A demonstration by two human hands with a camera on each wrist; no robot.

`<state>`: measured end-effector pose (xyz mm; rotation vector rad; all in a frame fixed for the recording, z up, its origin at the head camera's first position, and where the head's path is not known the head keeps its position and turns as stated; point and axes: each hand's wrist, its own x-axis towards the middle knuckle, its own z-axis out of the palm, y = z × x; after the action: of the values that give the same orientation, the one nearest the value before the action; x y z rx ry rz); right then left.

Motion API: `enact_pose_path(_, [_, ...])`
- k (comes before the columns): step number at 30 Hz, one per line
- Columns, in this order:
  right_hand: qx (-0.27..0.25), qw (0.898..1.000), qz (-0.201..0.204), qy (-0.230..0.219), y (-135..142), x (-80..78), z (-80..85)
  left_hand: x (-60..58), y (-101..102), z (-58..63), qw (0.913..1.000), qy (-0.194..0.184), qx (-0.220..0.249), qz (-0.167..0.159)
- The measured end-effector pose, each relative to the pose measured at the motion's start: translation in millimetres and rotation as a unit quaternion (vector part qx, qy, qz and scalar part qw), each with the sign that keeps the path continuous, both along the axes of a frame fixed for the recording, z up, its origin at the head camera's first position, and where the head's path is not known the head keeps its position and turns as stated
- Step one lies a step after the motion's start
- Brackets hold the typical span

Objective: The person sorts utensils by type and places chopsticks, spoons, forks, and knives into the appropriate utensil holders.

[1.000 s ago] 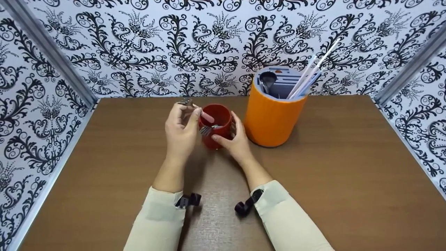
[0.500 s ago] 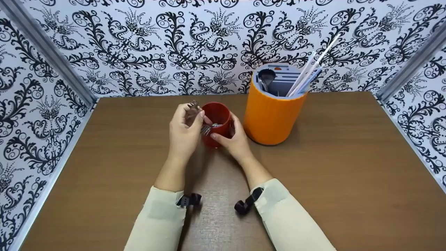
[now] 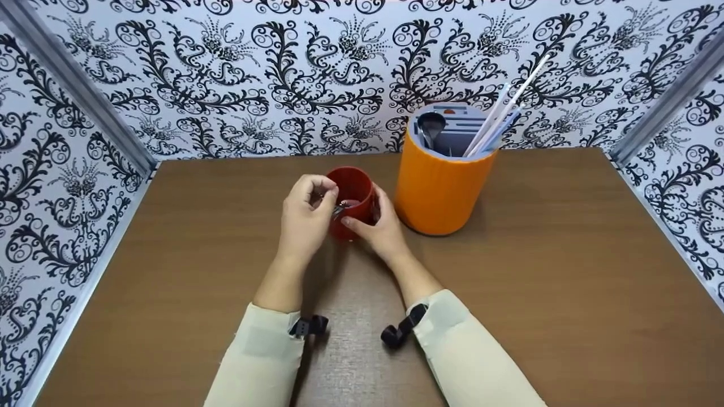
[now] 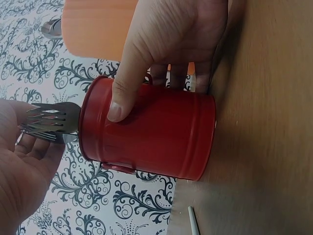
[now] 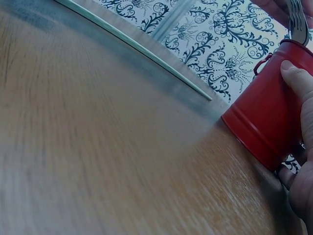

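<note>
A red metal canister with small side handles (image 4: 156, 132) stands upright on the table. My right hand (image 3: 384, 226) grips it from the right, thumb across its front near the rim. Over its mouth, on the left, my left hand (image 3: 308, 217) holds metal forks (image 4: 61, 117) by curled fingers and thumb. The forks' tines point up and out, and their lower ends go in past the rim. In the right wrist view a fork (image 5: 298, 27) rises from the canister's mouth. More metal shows inside the canister in the head view; most of it is hidden.
An orange cylindrical utensil holder (image 3: 444, 192) stands close to the right of the canister. A dark ladle-like spoon (image 3: 431, 125) and several thin pale sticks (image 3: 498, 121) stick out of its grey slotted top. Patterned walls (image 3: 237, 73) border the brown table (image 3: 537, 271).
My left hand has moved right and down to the canister's rim, and the forks have sunk lower into the mouth. My right hand keeps its grip in place.
</note>
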<state>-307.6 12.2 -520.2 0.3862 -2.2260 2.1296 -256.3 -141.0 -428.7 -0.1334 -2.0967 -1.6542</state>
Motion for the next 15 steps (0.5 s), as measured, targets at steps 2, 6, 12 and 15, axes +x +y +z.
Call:
enact_pose_path(2, [-0.002,1.000,0.000,-0.001,0.2,0.3,0.3,0.3,0.5,0.6,1.0000,-0.005,0.002,-0.002])
enact_pose_path(6, [-0.008,1.000,0.001,-0.001,0.2,0.3,0.9,0.2,0.0,1.8,0.9999,-0.011,0.011,-0.003])
enact_pose_path(12, [-0.003,1.000,0.000,0.002,-0.6,0.3,0.9,1.1,-2.3,2.4,0.9995,-0.015,0.028,-0.003])
enact_pose_path(15, [-0.004,1.000,0.002,0.002,-1.5,0.2,1.1,1.4,-3.4,2.3,0.9994,-0.013,0.033,-0.003])
